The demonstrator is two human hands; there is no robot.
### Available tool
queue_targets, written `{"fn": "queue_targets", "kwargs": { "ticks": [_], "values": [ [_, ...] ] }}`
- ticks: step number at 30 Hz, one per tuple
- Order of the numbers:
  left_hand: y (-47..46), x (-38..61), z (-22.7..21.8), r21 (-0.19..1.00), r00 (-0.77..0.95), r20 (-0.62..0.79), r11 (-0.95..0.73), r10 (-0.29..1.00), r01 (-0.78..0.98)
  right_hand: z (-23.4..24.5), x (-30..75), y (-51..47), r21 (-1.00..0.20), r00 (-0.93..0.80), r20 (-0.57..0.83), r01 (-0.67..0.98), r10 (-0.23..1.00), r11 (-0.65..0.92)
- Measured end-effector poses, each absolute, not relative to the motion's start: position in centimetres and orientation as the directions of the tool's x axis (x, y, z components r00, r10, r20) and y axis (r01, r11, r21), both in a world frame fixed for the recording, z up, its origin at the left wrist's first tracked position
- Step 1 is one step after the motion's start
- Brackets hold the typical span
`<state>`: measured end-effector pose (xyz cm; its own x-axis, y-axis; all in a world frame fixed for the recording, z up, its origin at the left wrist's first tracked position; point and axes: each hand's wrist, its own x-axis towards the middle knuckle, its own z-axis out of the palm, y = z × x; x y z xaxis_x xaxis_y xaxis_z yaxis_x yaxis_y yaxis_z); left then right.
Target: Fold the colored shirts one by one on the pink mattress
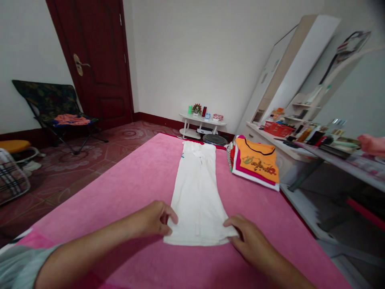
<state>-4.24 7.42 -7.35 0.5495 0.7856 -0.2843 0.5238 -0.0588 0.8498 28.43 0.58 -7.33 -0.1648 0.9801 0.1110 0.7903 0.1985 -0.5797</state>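
A white shirt (pixel 197 188) lies on the pink bedspread, folded lengthwise into a long strip with its wider hem end towards me. A small dark green mark shows at its far left edge. My left hand (pixel 159 218) is closed at the left edge near the hem, thumb and fingers pinching the cloth. At the opposite corner, my right hand (pixel 240 233) grips the hem between thumb and fingers. Beyond it on the right is a stack of folded clothes, with an orange printed shirt (pixel 257 160) on top.
The pink bedspread (pixel 126 180) spreads under everything. To the right, a dressing table (pixel 258 134) carries a red basket (pixel 278 129) and several bottles. A low white stand (pixel 188 120) is by the far wall. On the left are a folding chair (pixel 48 100) and a dark red door (pixel 96 60).
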Motion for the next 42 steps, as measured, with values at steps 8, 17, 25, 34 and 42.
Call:
{"fn": "queue_targets", "kwargs": {
  "ticks": [8,17,25,34,42],
  "values": [
    [7.6,-3.0,-6.3,0.702,0.617,-0.14,-0.362,0.775,0.614,-5.9,23.2,-1.0,-0.263,-0.309,0.201,0.897,0.93,0.355],
    [8.8,-0.3,-8.1,0.87,0.605,-0.106,-0.221,0.789,0.441,-6.9,20.8,0.8,-0.247,-0.337,0.136,0.899,0.932,0.361],
    [8.7,-0.3,-6.8,0.819,0.586,-0.031,-0.315,0.81,0.479,-5.3,20.8,1.3,-0.545,-0.214,0.268,0.77,0.939,0.331],
    [3.3,-1.2,-5.6,0.382,0.754,0.044,-0.709,0.655,0.593,-5.8,21.9,2.3,-0.889,0.038,0.194,0.43,0.98,0.159],
    [7.1,-2.4,-6.2,0.748,0.656,-0.042,-0.412,0.754,0.521,-6.7,18.3,0.5,-0.607,-0.378,0.228,0.666,0.897,0.434]
  ]
}}
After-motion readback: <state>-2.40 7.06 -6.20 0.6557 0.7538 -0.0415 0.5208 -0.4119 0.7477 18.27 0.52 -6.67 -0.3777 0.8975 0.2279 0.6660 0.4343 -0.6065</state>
